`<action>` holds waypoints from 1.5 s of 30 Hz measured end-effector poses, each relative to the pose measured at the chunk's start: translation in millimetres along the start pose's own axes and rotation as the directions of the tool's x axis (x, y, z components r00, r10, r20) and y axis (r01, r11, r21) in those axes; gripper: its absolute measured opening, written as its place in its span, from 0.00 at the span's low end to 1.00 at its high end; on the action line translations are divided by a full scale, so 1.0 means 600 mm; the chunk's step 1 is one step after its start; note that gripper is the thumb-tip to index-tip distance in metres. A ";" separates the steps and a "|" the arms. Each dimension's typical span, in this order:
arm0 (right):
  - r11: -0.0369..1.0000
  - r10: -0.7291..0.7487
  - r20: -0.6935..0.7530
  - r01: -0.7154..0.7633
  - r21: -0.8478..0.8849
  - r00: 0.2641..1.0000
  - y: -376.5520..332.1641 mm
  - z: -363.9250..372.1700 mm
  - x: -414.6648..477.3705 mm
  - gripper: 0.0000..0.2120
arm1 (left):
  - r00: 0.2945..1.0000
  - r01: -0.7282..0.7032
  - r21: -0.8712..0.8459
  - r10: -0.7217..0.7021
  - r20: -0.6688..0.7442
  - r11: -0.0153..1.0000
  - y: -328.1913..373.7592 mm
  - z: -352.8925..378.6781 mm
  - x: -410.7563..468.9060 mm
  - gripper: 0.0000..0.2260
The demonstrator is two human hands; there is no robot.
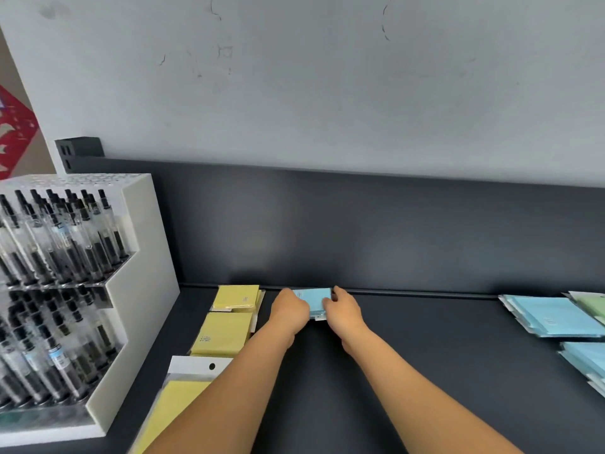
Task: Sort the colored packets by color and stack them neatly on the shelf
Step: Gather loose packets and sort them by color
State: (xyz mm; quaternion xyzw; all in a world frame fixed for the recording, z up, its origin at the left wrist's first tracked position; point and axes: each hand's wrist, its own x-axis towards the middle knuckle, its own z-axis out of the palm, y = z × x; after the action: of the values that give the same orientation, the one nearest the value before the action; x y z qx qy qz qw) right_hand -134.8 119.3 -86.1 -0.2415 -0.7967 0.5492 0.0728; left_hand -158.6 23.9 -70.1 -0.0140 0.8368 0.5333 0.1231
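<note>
A small stack of blue packets (315,299) lies at the back of the dark shelf (425,339), against the rear panel. My left hand (289,311) grips its left side and my right hand (343,311) grips its right side. To the left runs a column of yellow packets: one stack at the back (236,298), one in the middle (224,334), and a near one (176,407) with a white hang tab, partly under my left forearm. More blue packets (553,317) lie loosely spread at the far right, with a green packet (592,306) beside them.
A white tiered display stand (140,257) full of black pens fills the left end of the shelf. A dark upright back panel (360,231) closes the rear, with a grey wall above. Another loose blue pile (586,358) sits at the right edge.
</note>
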 end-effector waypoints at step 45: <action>0.943 -0.084 -0.519 -0.101 -0.318 0.851 0.132 -0.565 -0.129 0.20 | 0.695 -0.438 0.031 0.316 0.646 0.899 0.101 0.248 -0.185 0.23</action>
State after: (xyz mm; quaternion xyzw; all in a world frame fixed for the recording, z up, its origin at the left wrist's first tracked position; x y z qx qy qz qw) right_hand 85.8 390.3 -15.9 -0.3948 -0.8264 0.3195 0.2433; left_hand -32.1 171.4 -51.2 0.3477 0.7774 0.4418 0.2823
